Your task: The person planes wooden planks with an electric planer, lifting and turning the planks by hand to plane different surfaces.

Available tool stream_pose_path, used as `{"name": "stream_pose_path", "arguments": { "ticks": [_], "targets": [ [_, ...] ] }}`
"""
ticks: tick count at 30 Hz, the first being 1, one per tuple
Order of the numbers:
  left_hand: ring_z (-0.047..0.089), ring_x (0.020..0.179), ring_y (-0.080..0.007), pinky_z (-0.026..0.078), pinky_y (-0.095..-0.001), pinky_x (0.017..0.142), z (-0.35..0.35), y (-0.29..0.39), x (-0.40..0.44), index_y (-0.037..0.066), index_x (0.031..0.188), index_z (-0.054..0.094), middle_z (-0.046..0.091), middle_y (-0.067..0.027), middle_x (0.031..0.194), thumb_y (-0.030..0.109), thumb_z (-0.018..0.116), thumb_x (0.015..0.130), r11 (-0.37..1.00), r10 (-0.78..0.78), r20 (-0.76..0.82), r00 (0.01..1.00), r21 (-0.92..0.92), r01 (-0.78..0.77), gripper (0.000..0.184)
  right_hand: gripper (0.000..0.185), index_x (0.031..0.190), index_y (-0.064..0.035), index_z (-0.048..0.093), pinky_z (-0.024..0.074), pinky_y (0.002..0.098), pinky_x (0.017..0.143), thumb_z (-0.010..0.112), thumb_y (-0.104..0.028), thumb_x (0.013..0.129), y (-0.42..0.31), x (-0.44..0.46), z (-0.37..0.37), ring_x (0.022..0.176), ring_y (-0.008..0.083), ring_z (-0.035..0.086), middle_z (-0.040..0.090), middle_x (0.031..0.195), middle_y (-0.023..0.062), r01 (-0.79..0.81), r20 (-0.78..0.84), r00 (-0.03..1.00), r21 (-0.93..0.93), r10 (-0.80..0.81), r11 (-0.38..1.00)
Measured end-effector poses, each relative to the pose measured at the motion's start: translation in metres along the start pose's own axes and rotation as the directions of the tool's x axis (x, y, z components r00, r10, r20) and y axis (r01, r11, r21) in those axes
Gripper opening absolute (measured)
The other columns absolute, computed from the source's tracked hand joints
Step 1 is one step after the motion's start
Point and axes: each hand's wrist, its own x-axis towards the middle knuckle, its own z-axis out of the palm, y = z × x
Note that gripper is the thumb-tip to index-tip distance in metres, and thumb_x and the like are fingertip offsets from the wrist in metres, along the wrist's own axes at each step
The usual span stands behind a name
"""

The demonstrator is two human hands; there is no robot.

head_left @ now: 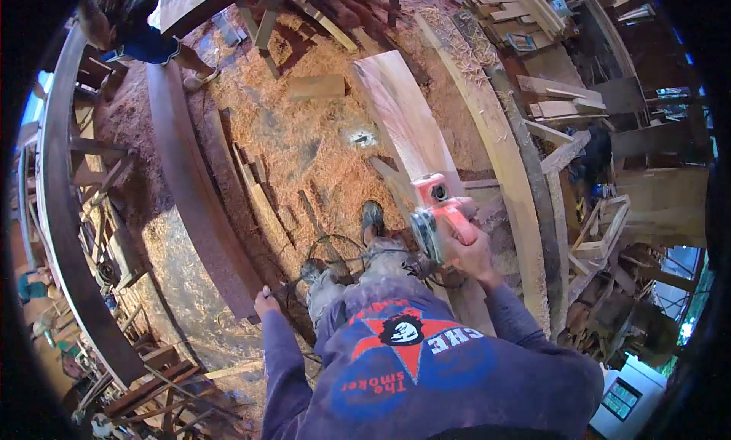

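Note:
My right hand is wrapped round the handle of a red power planer, which rests on a long pale wooden plank. The plank runs from the upper middle down past my right side. My left hand is closed beside my left leg, at the near end of a long dark board. A black cable loops in front of my legs and runs towards my left hand; whether the fingers grip it is too small to tell.
Wood shavings cover the floor, with a short board on them. Long planks lie to the right, near stacked offcuts. Another person stands at the upper left, by a long curved beam.

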Motion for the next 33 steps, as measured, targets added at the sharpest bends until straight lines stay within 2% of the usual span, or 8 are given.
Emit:
{"name": "stream_pose_path", "arguments": {
  "ticks": [10, 12, 21, 24, 25, 27, 29, 33],
  "targets": [
    [0.061, 0.092, -0.0525, 0.046, -0.059, 0.08, -0.013, 0.023, 0.018, 0.001, 0.089, 0.066, 0.067, -0.0289, 0.089, 0.056, 0.042, 0.1, 0.999, -0.025, 0.01, 1.0, -0.024, 0.025, 0.06, 0.04, 0.103, -0.002, 0.072, 0.0546, 0.0352, 0.074, 0.076, -0.036, 0.083, -0.105, 0.16, 0.045, 0.086, 0.0197, 0.072, 0.074, 0.092, 0.0115, 0.125, -0.021, 0.992, 0.061, -0.124, 0.99],
    [0.061, 0.092, -0.0524, 0.046, -0.0589, 0.08, -0.002, 0.003, 0.005, 0.001, 0.089, 0.065, 0.067, -0.0288, 0.089, 0.056, 0.042, 0.1, 1.0, -0.029, 0.002, 1.0, 0.001, 0.029, 0.061, 0.039, 0.098, -0.0013, 0.073, 0.0548, 0.0375, 0.073, 0.074, -0.038, 0.084, -0.139, 0.184, 0.05, 0.087, 0.0241, 0.073, 0.074, 0.093, 0.0163, 0.041, -0.085, 0.995, -0.179, -0.057, 0.983],
    [0.061, 0.086, -0.0513, 0.047, -0.0572, 0.077, 0.015, -0.063, -0.058, 0.001, 0.092, 0.068, 0.067, -0.0293, 0.089, 0.054, 0.045, 0.1, 0.947, -0.322, 0.077, 0.944, 0.041, 0.32, 0.059, 0.029, 0.102, -0.0109, 0.075, 0.055, 0.038, 0.073, 0.066, -0.027, 0.079, -0.129, 0.339, 0.098, 0.083, 0.0279, 0.072, 0.072, 0.091, 0.0155, 0.345, -0.163, 0.905, -0.261, -0.394, 0.902],
    [0.059, 0.075, -0.0457, 0.046, -0.0528, 0.071, 0.014, -0.075, -0.076, -0.003, 0.092, 0.068, 0.066, -0.0295, 0.087, 0.051, 0.051, 0.1, 0.956, -0.286, 0.033, 0.958, -0.059, 0.287, 0.057, 0.028, 0.104, -0.0162, 0.075, 0.0556, 0.0374, 0.071, 0.064, -0.028, 0.081, -0.153, 0.358, 0.092, 0.081, 0.0278, 0.072, 0.073, 0.095, 0.0117, 0.356, 0.092, 0.925, -0.551, -0.369, 0.755],
    [0.054, 0.07, -0.0433, 0.045, -0.0517, 0.069, 0.015, -0.073, -0.081, -0.005, 0.092, 0.067, 0.065, -0.0306, 0.083, 0.049, 0.052, 0.099, 0.919, -0.274, -0.022, 0.961, -0.299, 0.255, 0.057, 0.027, 0.102, -0.013, 0.076, 0.0555, 0.0369, 0.068, 0.063, -0.026, 0.082, -0.145, 0.371, 0.099, 0.076, 0.0242, 0.072, 0.073, 0.091, 0.0094, 0.48, -0.003, 0.834, -0.488, -0.552, 0.729],
    [0.047, 0.064, -0.0311, 0.045, -0.0452, 0.065, -0.003, -0.055, -0.098, -0.01, 0.091, 0.064, 0.063, -0.0235, 0.073, 0.041, 0.054, 0.102, 0.916, -0.394, 0.022, 0.919, -0.078, 0.394, 0.053, 0.025, 0.099, -0.0111, 0.076, 0.0542, 0.0364, 0.064, 0.063, -0.023, 0.081, -0.134, 0.409, 0.106, 0.072, 0.0219, 0.07, 0.073, 0.086, 0.0091, 0.529, 0.053, 0.822, -0.442, -0.568, 0.724],
    [0.048, 0.065, -0.0317, 0.045, -0.0449, 0.065, 0.001, -0.063, -0.111, -0.009, 0.092, 0.064, 0.063, -0.0223, 0.072, 0.039, 0.053, 0.102, 0.931, -0.354, 0.007, 0.935, -0.088, 0.353, 0.051, 0.021, 0.093, -0.0062, 0.077, 0.0493, 0.0346, 0.055, 0.066, -0.015, 0.077, -0.152, 0.41, 0.111, 0.061, 0.0158, 0.065, 0.071, 0.076, 0.0074, 0.305, -0.011, 0.952, -0.071, -0.307, 0.95],
    [0.049, 0.066, -0.037, 0.045, -0.0476, 0.067, 0.022, -0.098, -0.129, -0.009, 0.094, 0.064, 0.063, -0.0252, 0.075, 0.039, 0.05, 0.103, 0.928, -0.29, -0.013, 0.957, -0.247, 0.278, 0.05, 0.019, 0.09, -0.0066, 0.077, 0.0476, 0.0338, 0.055, 0.069, -0.017, 0.076, -0.199, 0.401, 0.109, 0.062, 0.0147, 0.064, 0.071, 0.075, 0.0057, 0.226, -0.105, 0.97, 0.057, -0.22, 0.972]
  ]
}}
